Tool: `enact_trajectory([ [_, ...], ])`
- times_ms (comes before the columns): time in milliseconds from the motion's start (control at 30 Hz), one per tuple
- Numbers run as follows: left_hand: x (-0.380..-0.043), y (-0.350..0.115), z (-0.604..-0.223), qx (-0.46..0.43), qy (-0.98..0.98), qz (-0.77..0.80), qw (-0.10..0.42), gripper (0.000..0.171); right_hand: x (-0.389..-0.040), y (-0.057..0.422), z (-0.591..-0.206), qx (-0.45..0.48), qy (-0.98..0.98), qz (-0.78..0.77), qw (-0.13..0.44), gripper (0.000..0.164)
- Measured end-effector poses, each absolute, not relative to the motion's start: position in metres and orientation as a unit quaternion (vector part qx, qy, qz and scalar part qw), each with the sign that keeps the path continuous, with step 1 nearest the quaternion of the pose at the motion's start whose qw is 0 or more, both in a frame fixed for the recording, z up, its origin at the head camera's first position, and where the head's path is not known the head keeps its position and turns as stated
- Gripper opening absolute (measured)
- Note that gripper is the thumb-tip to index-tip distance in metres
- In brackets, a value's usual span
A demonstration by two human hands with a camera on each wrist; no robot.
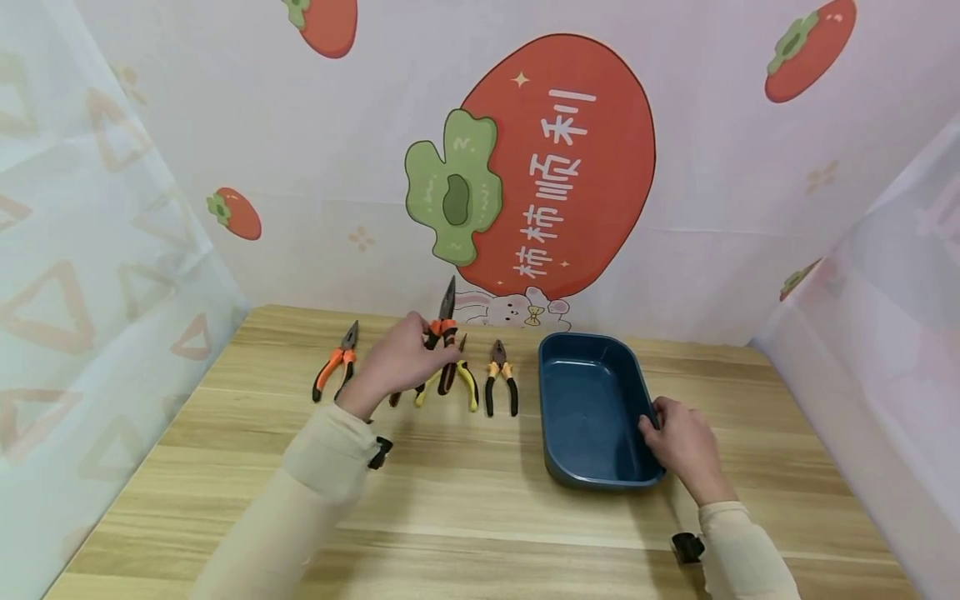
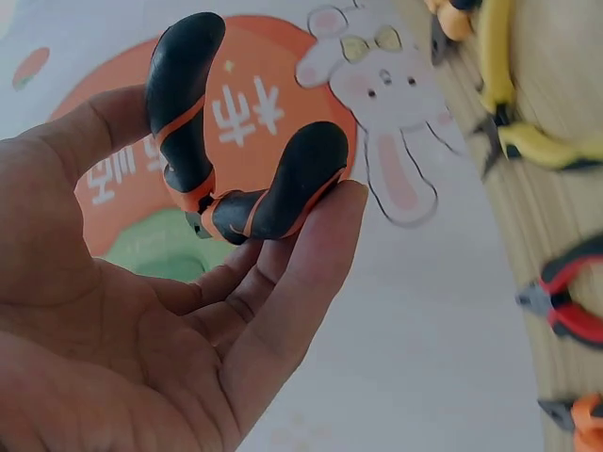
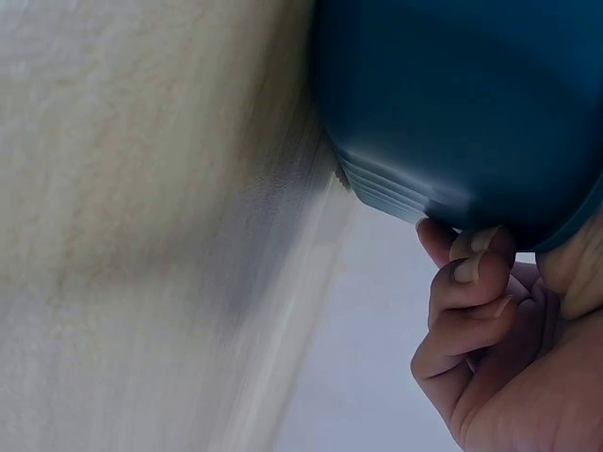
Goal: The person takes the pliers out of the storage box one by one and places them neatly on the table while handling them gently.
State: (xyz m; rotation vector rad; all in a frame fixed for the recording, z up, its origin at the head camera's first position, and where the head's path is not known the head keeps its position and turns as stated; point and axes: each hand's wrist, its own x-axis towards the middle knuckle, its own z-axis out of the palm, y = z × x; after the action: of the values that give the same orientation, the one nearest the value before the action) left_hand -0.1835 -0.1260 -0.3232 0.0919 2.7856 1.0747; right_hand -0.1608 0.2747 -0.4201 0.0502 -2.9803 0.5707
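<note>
My left hand [image 1: 397, 358] grips a pair of pliers [image 1: 447, 310] with black-and-orange handles, jaws pointing up and away, raised above the row of tools. In the left wrist view, the two handles [image 2: 184, 89] stand spread between thumb and fingers. My right hand [image 1: 684, 437] holds the right rim of a deep blue plastic bin [image 1: 596, 482]. From the right wrist, curled fingers [image 3: 471, 330] show against the bin's outer wall. Nothing lies inside the bin.
On the wooden table [image 1: 450, 533] lie orange-handled long-nose pliers [image 1: 350, 357], yellow-handled pliers [image 1: 470, 387] and yellow-and-black pliers [image 1: 500, 371]. Red-handled pliers [image 2: 565, 292] are mostly hidden behind my left hand in the head view. A printed backdrop [image 1: 712, 167] stands behind the table.
</note>
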Motion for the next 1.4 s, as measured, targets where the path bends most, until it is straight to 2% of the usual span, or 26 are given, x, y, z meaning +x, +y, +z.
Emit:
enact_trajectory([
  [233, -0.179, -0.161, -0.325, 0.009, 0.929, 0.365, 0.064, 0.055, -0.16, 0.273, -0.42, 0.014, -0.98, 0.191, 0.053, 0.019],
  [433, -0.177, -0.187, -0.326, -0.002, 0.935, 0.351, 0.054, 0.068, -0.16, 0.273, -0.419, 0.01, -0.98, 0.192, 0.046, 0.02],
  [1067, -0.174, -0.257, -0.334, -0.057, 0.938, 0.332, 0.075, 0.089, -0.16, 0.273, -0.421, 0.005, -0.98, 0.19, 0.052, 0.019],
  [1400, -0.177, -0.285, -0.351, -0.099, 0.935, 0.33, 0.086, 0.085, -0.161, 0.273, -0.421, 0.004, -0.98, 0.194, 0.05, 0.019],
])
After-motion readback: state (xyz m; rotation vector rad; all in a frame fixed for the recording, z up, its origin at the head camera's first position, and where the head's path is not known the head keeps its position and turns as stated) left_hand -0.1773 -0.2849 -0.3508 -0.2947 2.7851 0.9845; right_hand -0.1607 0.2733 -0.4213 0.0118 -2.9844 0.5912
